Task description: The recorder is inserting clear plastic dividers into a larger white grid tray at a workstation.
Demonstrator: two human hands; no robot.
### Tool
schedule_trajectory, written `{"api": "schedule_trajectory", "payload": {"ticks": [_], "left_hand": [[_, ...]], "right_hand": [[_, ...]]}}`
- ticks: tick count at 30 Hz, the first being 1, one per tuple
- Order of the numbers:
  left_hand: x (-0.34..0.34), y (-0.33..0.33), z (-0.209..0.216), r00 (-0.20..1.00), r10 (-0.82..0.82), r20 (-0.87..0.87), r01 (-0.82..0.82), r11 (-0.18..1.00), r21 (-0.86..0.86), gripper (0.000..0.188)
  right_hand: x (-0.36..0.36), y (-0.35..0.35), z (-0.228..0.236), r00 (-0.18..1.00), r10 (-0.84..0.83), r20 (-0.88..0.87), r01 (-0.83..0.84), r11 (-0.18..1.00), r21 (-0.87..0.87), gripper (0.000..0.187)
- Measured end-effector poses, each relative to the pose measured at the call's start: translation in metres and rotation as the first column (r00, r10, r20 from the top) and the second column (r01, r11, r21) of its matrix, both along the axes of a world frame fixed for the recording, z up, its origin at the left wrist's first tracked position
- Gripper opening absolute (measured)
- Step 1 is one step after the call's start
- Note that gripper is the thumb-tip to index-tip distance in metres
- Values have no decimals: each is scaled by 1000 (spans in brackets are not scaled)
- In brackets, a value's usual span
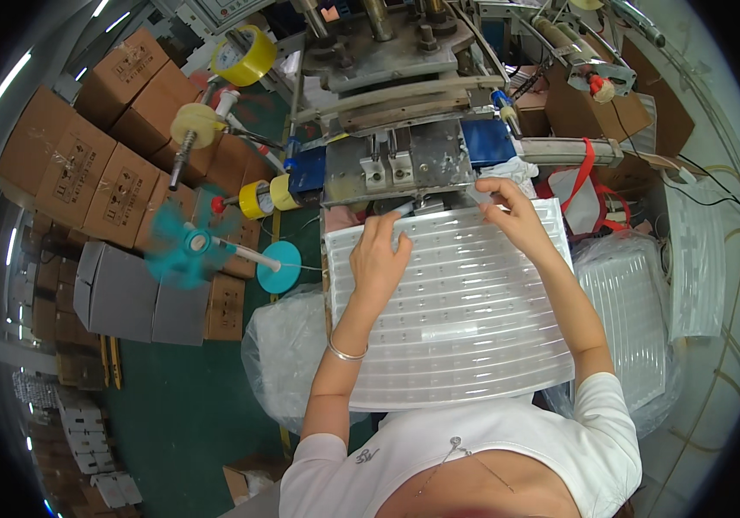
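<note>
A large white ribbed tray (465, 345) lies in front of me, with rows of small clear pieces in its grooves. Over its far left part is my left hand (379, 259), thumb held apart from the curved fingers. Its fingertips reach a small pale-blue translucent piece (404, 210) by the metal block of a press (396, 164). My right hand (512, 214) is at the tray's far right edge, thumb and forefinger pinched on a small clear plastic piece (477, 195). Two small metal fixtures (387, 168) stand on the block between and beyond my hands.
At left stand a turquoise fan (197, 242), its blades blurred, and stacked cardboard boxes (85, 173). Yellow tape rolls (253, 56) hang beside the press. More ribbed trays in plastic (620, 319) lie at right, near a red-and-white bag (586, 203).
</note>
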State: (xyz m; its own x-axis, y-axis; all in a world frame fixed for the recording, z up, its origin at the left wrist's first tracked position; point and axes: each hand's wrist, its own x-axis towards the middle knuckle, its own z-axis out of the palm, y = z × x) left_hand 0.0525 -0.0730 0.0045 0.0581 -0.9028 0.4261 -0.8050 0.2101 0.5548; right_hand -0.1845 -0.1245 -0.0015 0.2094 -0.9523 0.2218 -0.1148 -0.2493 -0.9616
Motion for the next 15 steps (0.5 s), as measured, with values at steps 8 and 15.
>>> {"api": "schedule_trajectory", "payload": {"ticks": [8,15], "left_hand": [[-32,-116,45,911,81,405,23,969,-245,36],[-38,-63,44,986,-101,134,137,945,-297,23]], "right_hand": [[1,-21,21,992,-124,-8,123,991,-51,29],[45,-50,45,896,-418,-151,242,744,-623,25]]}}
